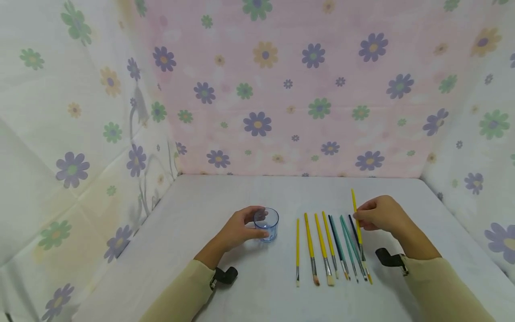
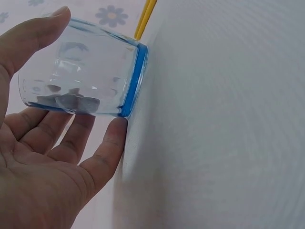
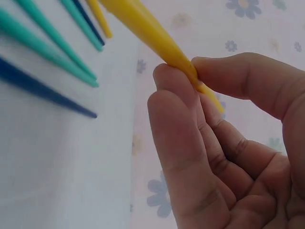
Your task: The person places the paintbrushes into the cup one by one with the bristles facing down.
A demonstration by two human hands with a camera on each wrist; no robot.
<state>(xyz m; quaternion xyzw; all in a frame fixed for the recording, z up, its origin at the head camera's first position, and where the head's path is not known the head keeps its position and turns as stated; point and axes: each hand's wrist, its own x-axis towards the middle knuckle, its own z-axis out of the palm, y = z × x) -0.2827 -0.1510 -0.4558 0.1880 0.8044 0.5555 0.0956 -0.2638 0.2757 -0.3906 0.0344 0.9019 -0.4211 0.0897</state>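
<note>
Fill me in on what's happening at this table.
A person has both hands busy. The left hand holds a clear cup upright on the white table, and the right hand pinches a yellow paintbrush by its handle. The other brushes lie side by side between the hands; none is in the cup.

At twelve o'clock, a pink backdrop (image 1: 281, 100) printed with purple, green and orange flowers (image 1: 257, 120) rises behind a white tabletop (image 1: 217, 192); whitish flowered panels (image 1: 40, 112) flank it at nine and three o'clock.
</note>
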